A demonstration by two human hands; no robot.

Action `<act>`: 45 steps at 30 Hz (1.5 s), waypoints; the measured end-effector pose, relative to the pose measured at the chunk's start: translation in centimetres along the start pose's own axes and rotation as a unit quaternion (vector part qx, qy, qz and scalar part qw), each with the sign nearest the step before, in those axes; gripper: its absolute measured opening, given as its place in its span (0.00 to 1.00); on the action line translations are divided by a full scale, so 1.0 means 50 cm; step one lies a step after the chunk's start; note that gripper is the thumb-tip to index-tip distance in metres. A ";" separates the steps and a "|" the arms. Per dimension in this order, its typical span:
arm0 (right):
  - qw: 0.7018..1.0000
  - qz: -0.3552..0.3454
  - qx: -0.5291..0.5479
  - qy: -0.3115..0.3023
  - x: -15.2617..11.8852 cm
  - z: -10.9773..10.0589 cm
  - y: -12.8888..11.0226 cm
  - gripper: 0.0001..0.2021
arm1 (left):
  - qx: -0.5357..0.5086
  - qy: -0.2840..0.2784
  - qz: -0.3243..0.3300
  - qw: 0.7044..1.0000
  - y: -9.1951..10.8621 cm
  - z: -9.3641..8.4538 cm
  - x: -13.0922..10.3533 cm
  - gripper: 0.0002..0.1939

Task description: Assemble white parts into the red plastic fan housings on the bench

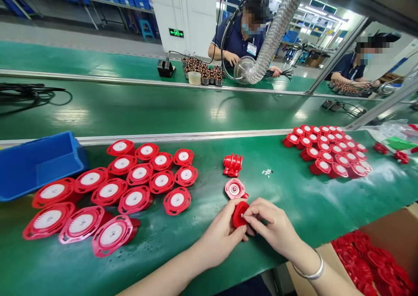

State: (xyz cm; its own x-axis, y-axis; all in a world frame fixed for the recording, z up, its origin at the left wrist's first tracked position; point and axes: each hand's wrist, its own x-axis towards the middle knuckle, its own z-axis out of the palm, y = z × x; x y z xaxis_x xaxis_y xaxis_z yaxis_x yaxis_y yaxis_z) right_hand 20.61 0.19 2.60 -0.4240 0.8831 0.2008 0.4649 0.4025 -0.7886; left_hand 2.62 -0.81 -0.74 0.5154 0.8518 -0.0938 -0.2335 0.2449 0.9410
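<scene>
My left hand [218, 234] is closed around a round red plastic part [239, 210] near the front of the bench. The fingertips of my right hand [276, 225] pinch a tiny whitish piece [242, 216] at the middle of that part; its shape is too small to make out. Just beyond my fingers lies a red round housing [235, 188] with its ringed inside facing up. Behind it is a cluster of ribbed red parts [233, 164]. Several tiny white pieces [267, 173] are scattered to the right of these.
Red housings with white discs stand in groups at left [134, 199] and right [326, 155]. A blue bin [39, 165] sits far left. A cardboard box of red parts [369, 261] is at lower right. Across the bench, a co-worker [241, 35] works beside a flexible duct [274, 35].
</scene>
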 end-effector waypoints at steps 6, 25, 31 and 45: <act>1.000 0.009 -0.018 0.004 -0.001 0.008 0.021 0.07 | -0.001 0.003 -0.010 1.000 0.005 0.001 -0.001 0.21; 0.982 -0.079 -0.169 0.002 -0.012 0.052 -0.006 0.10 | 0.127 0.050 0.015 0.991 0.009 -0.001 -0.013 0.22; 0.961 0.050 -0.206 0.179 0.031 -0.087 0.106 0.12 | 0.026 -0.004 -0.038 0.999 0.006 0.001 -0.010 0.25; 0.950 0.062 -0.275 0.137 0.075 -0.139 0.206 0.14 | 0.018 -0.030 -0.052 0.998 0.017 0.006 -0.002 0.27</act>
State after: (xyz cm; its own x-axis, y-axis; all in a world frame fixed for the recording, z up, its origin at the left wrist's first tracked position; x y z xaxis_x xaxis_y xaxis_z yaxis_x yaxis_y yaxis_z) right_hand 29.21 9.35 -0.75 -0.1560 0.9309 0.3304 0.8654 0.2901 -0.4087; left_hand 2.63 -0.83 0.16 0.5837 0.7935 -0.1721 -0.1479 0.3123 0.9384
